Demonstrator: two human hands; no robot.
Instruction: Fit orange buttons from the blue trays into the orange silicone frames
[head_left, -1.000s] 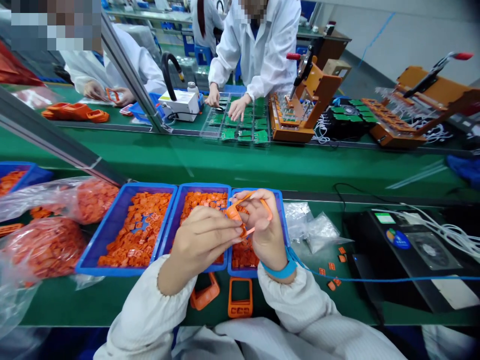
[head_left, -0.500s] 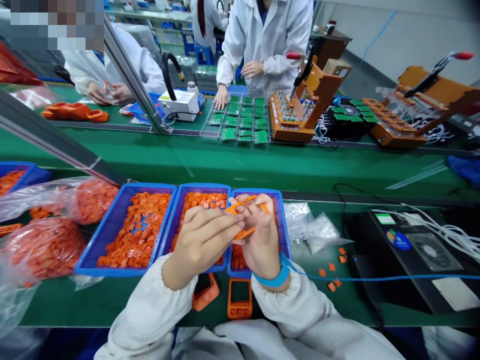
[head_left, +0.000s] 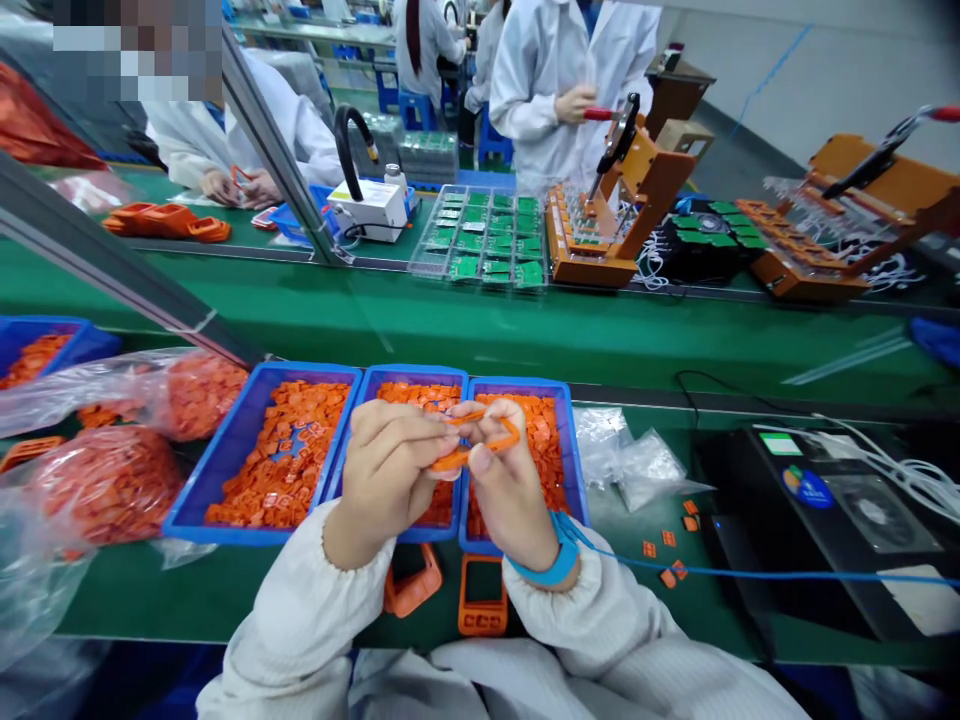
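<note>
An orange rubber frame (head_left: 480, 445) is held flat between both my hands over the blue trays. My left hand (head_left: 386, 475) pinches its left end with fingers closed. My right hand (head_left: 510, 490) grips its right side, thumb on top, a blue wrist strap (head_left: 551, 570) on that wrist. Below them stand the middle blue tray (head_left: 409, 378) and the right blue tray (head_left: 570, 440), both full of small orange parts. Two more orange frames (head_left: 481, 598) lie on the green mat near my sleeves.
A third blue tray (head_left: 232, 450) of orange parts and plastic bags (head_left: 97, 480) of them lie to the left. A black device (head_left: 817, 500) with white cables sits right. Across the green belt (head_left: 480, 320), people in white coats work by green circuit boards (head_left: 487, 240) and orange jigs (head_left: 622, 210).
Both hands have turned the orange frame from tilted upright to nearly flat and lowered it slightly. The person across the belt has lifted both hands off the circuit-board tray, one now on the jig's red handle.
</note>
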